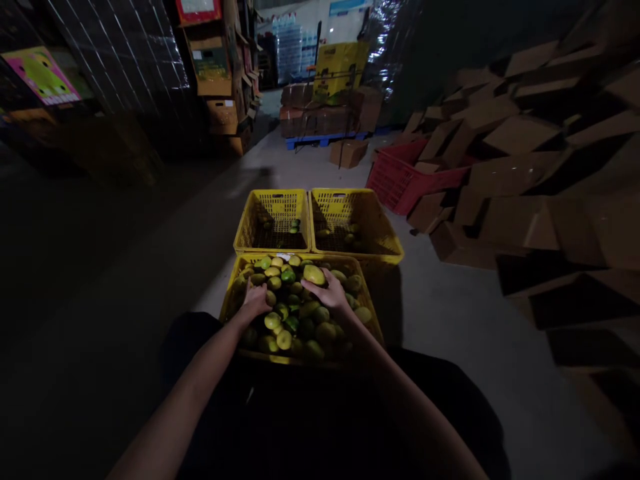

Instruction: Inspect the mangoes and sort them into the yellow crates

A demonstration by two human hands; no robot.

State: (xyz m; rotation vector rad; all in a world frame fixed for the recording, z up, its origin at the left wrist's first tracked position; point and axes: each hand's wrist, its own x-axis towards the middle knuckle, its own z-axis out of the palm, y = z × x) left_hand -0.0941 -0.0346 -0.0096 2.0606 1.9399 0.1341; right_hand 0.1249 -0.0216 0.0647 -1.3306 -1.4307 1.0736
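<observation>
A full yellow plastic crate [371, 327] stands right in front of me, heaped with green and yellow lemons [284, 340]. My right hand [331, 293] grips a large yellow-green lemon [314, 275] between thumb and fingers, raised over the right part of the heap. At the left side of the pile is my left hand [256, 300], its thumb and a finger apart and touching the fruit. A lemon [271, 298] lies against that hand, and I see nothing lifted in it. Some of its fingers are hidden among the fruit.
Behind the full crate stand two yellow crates, left [245, 227] and right [387, 233], each with a few lemons at the bottom. A red crate [395, 180] and piled cardboard boxes [520, 173] occupy the right. Farther back, boxes rest on a blue pallet [323, 141].
</observation>
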